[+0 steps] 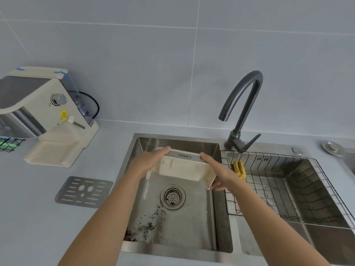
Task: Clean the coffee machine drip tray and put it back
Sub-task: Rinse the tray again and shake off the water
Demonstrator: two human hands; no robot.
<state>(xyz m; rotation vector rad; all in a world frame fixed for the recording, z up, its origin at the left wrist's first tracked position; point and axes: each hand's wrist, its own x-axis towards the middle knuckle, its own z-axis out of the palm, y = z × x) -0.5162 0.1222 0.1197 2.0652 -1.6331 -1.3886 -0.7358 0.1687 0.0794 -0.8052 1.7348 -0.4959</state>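
The cream drip tray (183, 168) is tipped over above the left sink basin (192, 227), its underside facing me. My left hand (148, 162) grips its left end and my right hand (219, 171) grips its right end. The tray's metal grate (84, 191) lies flat on the counter left of the sink. The cream coffee machine (46, 116) stands at the back left, its base slot empty. Dark grounds are scattered on the basin floor near the drain (172, 197).
A dark curved faucet (242, 112) rises behind the sink. The right basin holds a wire rack (288, 189) with a yellow sponge (239, 168) at its left edge. A small wire basket (9, 144) sits at the far left.
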